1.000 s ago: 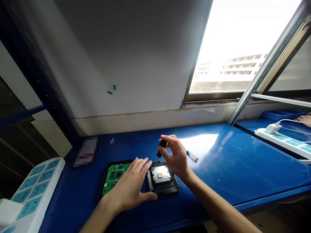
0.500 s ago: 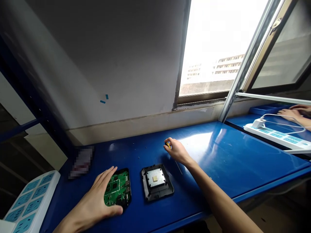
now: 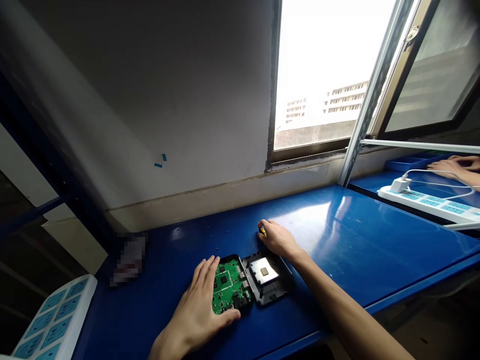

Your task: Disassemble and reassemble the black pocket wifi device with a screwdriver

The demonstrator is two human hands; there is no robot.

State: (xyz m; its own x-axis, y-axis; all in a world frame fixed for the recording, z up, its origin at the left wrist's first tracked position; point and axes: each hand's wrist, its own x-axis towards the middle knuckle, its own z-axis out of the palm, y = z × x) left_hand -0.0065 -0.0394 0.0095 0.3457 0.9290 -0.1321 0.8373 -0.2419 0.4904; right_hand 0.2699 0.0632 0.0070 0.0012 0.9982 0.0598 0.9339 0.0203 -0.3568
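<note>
My left hand [image 3: 198, 295] spans a black case half holding a green circuit board [image 3: 225, 282], fingers at its far edge and thumb at its near edge. Immediately to the right lies the other black case half [image 3: 270, 295], inner side up, with a silver metal plate [image 3: 264, 271] and a small pale pad at its centre. Beyond that half, my right hand [image 3: 279, 238] is closed around a screwdriver [image 3: 263, 231]. Only part of the yellow and black handle shows; its shaft is hidden now.
A white power strip [image 3: 56, 320] with blue sockets stands at the left, near a blurred packet [image 3: 129, 260]. Small dark screws [image 3: 216, 248] lie behind the board. At the right are another power strip [image 3: 427, 200] with a plugged charger and another person's hands [image 3: 448, 166].
My left hand has slid the circuit board and its case half to the right, up against the other half, which now sits further right. My right hand keeps the screwdriver.
</note>
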